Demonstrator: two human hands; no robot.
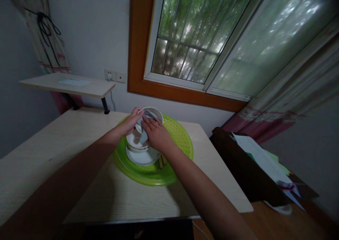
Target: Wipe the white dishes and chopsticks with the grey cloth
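Note:
My left hand (pixel 130 121) grips the rim of a white bowl (pixel 158 113), which is tilted with its inside toward me. Inside that bowl my right hand (pixel 156 132) presses a grey-blue cloth (pixel 143 137), part of which hangs below the fingers. Under the held bowl stand stacked white bowls (pixel 132 141) on a white plate (pixel 143 157). All of these are over a round green plastic tray (pixel 132 174) with a patterned surface. Short yellowish sticks (pixel 162 161) lie on the tray beside the plate, partly hidden by my right forearm.
The tray rests on a light wooden table (pixel 90 194). A small raised shelf (pixel 92 86) with a paper on it stands at the back left. Beyond the right edge is a dark brown piece of furniture (pixel 238 162) with papers on top. A window is behind.

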